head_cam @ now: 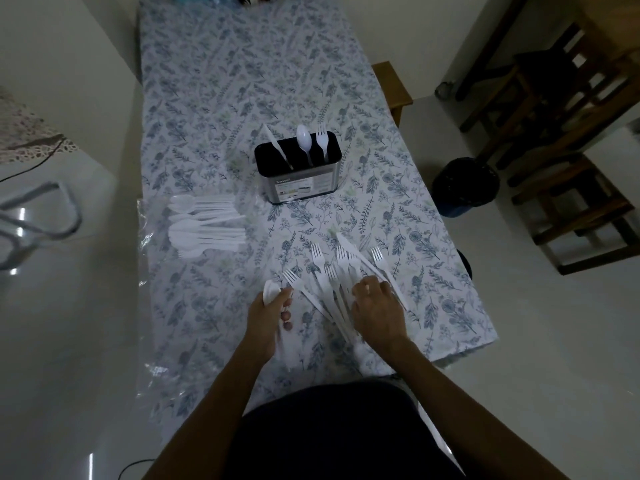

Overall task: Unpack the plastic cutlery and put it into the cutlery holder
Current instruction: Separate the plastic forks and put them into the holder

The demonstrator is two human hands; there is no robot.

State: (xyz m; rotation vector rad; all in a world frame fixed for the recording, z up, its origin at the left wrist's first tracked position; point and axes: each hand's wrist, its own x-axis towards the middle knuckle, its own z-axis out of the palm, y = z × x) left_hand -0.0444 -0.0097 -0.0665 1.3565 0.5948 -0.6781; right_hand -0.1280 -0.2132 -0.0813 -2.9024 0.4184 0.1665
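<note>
Sorting white plastic cutlery on a floral-clothed table (pixel 214 98).
The left hand (pixel 268 315) grips a white plastic spoon (pixel 270 292); the right hand (pixel 375 306), fingers curled, presses on loose white forks (pixel 332 271) near the dark oval metal cutlery holder (pixel 298 174).

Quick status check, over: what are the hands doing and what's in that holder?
Left hand grips a spoon. Right hand rests on loose forks. Cutlery holder has three pieces. Nothing blocking.
</note>
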